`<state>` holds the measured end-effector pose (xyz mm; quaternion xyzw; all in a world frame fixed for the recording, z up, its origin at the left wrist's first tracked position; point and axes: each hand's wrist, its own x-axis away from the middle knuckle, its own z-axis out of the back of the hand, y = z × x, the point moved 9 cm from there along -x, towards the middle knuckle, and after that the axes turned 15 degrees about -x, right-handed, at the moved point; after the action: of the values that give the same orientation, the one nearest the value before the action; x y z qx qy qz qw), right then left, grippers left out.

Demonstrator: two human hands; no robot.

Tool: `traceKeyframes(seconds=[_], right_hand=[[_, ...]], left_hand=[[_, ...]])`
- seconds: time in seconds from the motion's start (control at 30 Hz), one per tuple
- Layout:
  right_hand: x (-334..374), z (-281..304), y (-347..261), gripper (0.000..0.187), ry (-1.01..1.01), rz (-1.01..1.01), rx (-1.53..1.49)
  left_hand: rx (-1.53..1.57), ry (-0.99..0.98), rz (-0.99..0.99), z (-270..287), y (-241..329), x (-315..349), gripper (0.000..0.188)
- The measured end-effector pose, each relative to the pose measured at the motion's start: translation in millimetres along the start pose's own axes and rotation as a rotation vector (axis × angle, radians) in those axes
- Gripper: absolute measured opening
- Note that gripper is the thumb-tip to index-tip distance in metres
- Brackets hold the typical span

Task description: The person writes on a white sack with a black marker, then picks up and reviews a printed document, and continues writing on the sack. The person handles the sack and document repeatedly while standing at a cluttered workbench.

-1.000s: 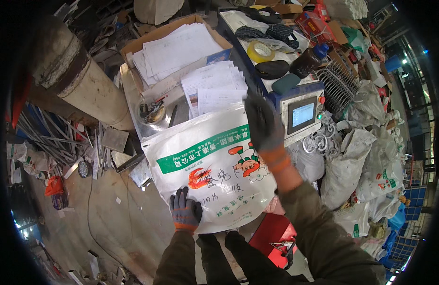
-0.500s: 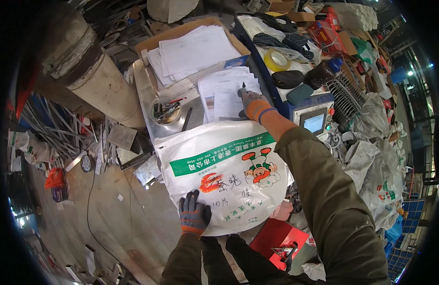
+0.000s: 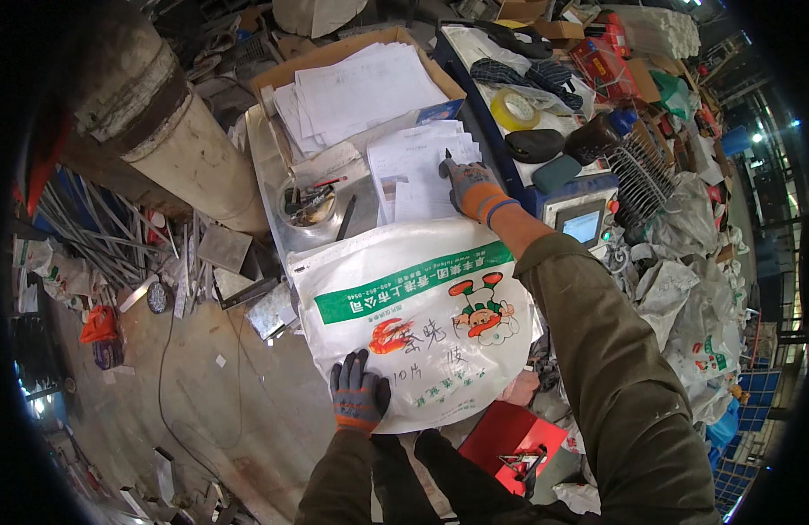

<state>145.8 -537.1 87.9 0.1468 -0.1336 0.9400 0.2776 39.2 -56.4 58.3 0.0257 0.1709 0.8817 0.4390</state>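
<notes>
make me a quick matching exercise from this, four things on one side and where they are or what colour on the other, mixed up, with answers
Things:
1. left hand
2. right hand
3. roll of tape
4. cardboard box

Places and colours:
A. yellow, near a dark oval case
B. gloved, at the loose white papers
C. brown, with a stack of white sheets inside
D. gloved, on the lower left part of the printed white sack

Right pairs: 1-D, 2-B, 3-A, 4-C
</notes>
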Motion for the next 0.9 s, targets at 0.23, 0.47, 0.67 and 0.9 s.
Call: traceKeyframes(seconds=[0.23, 0.47, 0.67, 0.9], right_hand=[[5.8, 41.2, -15.2, 0.047, 0.163, 0.062, 0.173], [-29.8, 136.7, -40.8, 0.043, 0.537, 0.207, 0.037], [-65.2, 162.3, -69.3, 0.044, 0.5, 0.144, 0.113], [-44.3, 177.8, -76.3, 0.048, 0.746, 0.169, -0.028]], left_hand=[[-0.004, -0.012, 0.002, -1.4, -0.8, -0.8, 0.021], [-0.011, -0.008, 0.002, -3.7, 0.6, 0.9, 0.022], [-0.006, -0.01, -0.01, -6.7, -0.7, 2.5, 0.024], [-0.009, -0.011, -0.006, -7.6, -1.3, 0.9, 0.022]])
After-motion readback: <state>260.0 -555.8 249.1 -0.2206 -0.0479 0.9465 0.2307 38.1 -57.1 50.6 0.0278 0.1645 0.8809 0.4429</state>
